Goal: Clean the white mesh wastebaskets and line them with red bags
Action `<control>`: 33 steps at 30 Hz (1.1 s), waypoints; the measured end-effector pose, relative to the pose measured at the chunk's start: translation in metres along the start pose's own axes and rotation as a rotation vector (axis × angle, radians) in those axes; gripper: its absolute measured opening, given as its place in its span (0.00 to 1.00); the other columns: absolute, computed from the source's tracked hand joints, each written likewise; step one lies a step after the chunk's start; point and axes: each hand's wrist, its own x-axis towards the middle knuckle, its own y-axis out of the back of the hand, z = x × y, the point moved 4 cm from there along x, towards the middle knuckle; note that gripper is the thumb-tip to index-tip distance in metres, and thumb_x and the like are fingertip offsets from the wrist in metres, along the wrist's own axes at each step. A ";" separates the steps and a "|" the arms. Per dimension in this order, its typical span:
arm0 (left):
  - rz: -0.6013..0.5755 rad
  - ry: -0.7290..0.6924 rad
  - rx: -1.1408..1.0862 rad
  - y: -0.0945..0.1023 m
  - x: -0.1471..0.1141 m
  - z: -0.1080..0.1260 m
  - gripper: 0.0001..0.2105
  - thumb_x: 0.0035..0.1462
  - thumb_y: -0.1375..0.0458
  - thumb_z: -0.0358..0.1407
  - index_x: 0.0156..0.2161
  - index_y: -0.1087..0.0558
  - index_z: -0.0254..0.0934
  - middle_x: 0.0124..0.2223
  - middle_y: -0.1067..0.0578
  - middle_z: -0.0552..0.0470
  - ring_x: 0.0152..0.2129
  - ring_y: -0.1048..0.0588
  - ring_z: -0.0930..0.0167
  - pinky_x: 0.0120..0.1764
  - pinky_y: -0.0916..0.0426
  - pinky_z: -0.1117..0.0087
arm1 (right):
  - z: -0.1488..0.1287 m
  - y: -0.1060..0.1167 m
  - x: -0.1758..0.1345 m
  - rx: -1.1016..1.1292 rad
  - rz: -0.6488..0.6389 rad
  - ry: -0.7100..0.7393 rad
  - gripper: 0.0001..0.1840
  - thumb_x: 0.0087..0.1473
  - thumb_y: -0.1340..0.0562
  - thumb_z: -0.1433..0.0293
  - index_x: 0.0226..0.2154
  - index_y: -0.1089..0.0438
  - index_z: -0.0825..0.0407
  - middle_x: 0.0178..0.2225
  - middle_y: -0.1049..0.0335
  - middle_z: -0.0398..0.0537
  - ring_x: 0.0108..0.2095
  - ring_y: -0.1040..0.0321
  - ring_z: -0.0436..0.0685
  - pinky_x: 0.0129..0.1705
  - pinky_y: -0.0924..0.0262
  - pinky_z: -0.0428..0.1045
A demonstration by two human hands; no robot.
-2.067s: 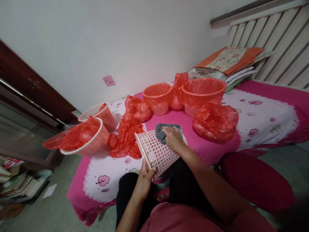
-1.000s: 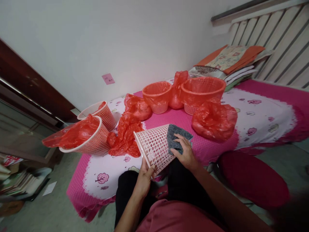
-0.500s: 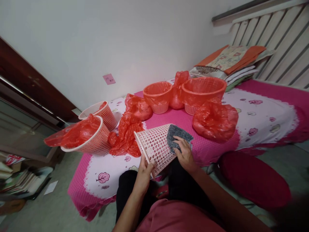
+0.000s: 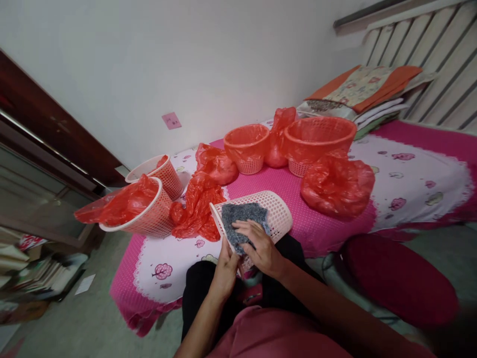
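A pale pink perforated plastic basket (image 4: 280, 215) lies on its side over my lap, its open rim facing left. My left hand (image 4: 226, 266) grips the rim at the near side. With fingers spread over it, my right hand (image 4: 259, 246) presses a dark grey cloth (image 4: 242, 214) flat on the basket's side, close to the rim. Left of the basket is a crumpled red plastic bag (image 4: 199, 209) on the bed. Part of the basket's underside is hidden by my hands.
Two baskets lined with red bags (image 4: 246, 144) (image 4: 320, 139) stand towards the wall. Two more baskets (image 4: 164, 219) (image 4: 169, 176) lean at left. A bunched red bag (image 4: 337, 186) lies right on the bed (image 4: 432, 169). A dark red round stool (image 4: 398, 278) stands at lower right.
My right hand has slid the grey cloth leftward along the basket, from near its base to near the rim. My left hand still holds the rim.
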 end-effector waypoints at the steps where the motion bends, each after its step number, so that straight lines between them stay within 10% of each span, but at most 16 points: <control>1: -0.001 0.002 0.023 0.001 -0.002 -0.002 0.28 0.63 0.38 0.49 0.66 0.31 0.44 0.58 0.21 0.44 0.62 0.28 0.52 0.64 0.32 0.50 | -0.003 -0.004 0.001 -0.006 -0.033 0.037 0.23 0.65 0.42 0.74 0.61 0.33 0.47 0.62 0.26 0.54 0.66 0.33 0.61 0.71 0.45 0.66; 7: -0.048 0.005 0.132 -0.001 -0.007 -0.006 0.26 0.65 0.41 0.52 0.63 0.30 0.41 0.53 0.20 0.41 0.61 0.28 0.51 0.63 0.32 0.48 | -0.007 -0.010 0.004 -0.096 -0.131 -0.049 0.40 0.48 0.42 0.79 0.65 0.36 0.50 0.65 0.29 0.55 0.69 0.38 0.62 0.73 0.52 0.68; 20: -0.063 0.090 0.021 -0.004 -0.013 -0.006 0.35 0.63 0.37 0.48 0.71 0.39 0.43 0.53 0.20 0.44 0.51 0.23 0.54 0.58 0.29 0.52 | 0.017 -0.013 0.055 -0.217 -0.347 -0.009 0.32 0.49 0.43 0.84 0.56 0.27 0.51 0.60 0.25 0.55 0.66 0.35 0.64 0.72 0.54 0.69; 27: -0.055 0.142 0.046 -0.012 -0.020 -0.011 0.30 0.66 0.40 0.50 0.68 0.37 0.41 0.37 0.24 0.53 0.27 0.28 0.69 0.41 0.26 0.64 | 0.042 -0.005 0.069 -0.334 -0.282 -0.209 0.26 0.50 0.41 0.80 0.52 0.26 0.53 0.57 0.23 0.59 0.58 0.28 0.67 0.64 0.42 0.65; 33: -0.040 0.144 0.009 -0.013 -0.020 -0.014 0.31 0.63 0.38 0.51 0.66 0.35 0.40 0.38 0.23 0.51 0.32 0.26 0.66 0.39 0.26 0.66 | 0.078 0.019 0.056 -0.387 -0.188 -0.332 0.25 0.52 0.41 0.79 0.52 0.25 0.52 0.56 0.22 0.57 0.57 0.28 0.66 0.63 0.40 0.64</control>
